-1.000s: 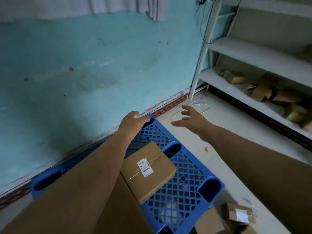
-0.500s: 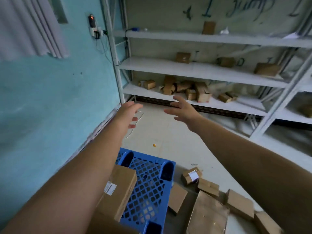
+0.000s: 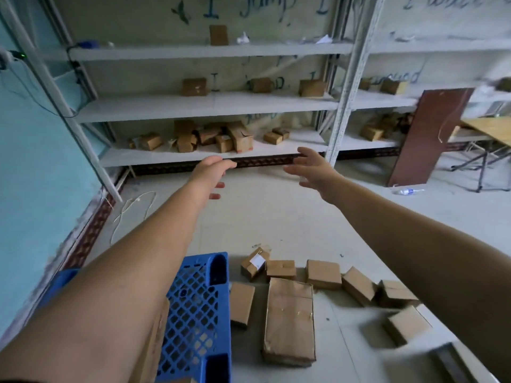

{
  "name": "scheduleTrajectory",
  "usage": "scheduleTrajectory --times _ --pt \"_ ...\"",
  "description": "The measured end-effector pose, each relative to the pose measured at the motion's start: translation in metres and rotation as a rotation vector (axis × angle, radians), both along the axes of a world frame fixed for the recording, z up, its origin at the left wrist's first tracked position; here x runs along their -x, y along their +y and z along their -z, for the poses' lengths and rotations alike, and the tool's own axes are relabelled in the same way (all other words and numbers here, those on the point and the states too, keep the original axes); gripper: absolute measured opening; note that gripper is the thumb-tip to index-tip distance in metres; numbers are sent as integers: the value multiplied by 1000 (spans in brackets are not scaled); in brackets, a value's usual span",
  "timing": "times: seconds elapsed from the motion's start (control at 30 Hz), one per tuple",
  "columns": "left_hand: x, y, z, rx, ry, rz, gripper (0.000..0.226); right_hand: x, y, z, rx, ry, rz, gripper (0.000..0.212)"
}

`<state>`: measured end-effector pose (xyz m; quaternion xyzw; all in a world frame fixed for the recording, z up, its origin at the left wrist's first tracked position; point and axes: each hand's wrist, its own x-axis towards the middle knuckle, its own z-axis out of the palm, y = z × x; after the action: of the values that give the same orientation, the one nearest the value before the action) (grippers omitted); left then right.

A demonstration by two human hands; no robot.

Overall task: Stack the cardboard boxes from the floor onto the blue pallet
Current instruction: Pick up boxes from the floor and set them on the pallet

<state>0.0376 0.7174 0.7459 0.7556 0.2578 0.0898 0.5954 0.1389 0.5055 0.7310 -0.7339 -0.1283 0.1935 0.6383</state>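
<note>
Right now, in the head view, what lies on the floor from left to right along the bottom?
Blue pallet → small flat box beside it → long flat box → box with open flaps

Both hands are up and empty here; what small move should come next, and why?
Probably lower both hands toward the long box beside the pallet. The left hand and right hand are open, holding nothing, and several boxes lie on the floor.
</note>
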Motion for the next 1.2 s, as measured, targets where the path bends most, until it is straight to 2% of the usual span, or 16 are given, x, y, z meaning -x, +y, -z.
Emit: scheduleTrajectory --times 0.23,0.4,0.53,0.7,0.9,1.03,1.2 --pt "-58 -111 9 37 19 179 53 -14 -127 10 43 8 203 76" --pt "-79 -183 41 15 77 290 51 -21 -200 30 106 57 273 77" --pt "-74 -204 80 -24 204 331 55 -23 -219 66 164 160 249 78" --pt "-70 -197 133 24 356 251 57 -22 -209 125 228 266 169 79" --pt "-64 -173 228 128 481 122 56 -30 -184 227 268 377 113 79" --pt "-65 -166 332 239 599 20 59 -35 -165 331 334 469 84 78" --pt "-76 -166 477 274 669 43 60 -33 -145 474 375 576 83 76"
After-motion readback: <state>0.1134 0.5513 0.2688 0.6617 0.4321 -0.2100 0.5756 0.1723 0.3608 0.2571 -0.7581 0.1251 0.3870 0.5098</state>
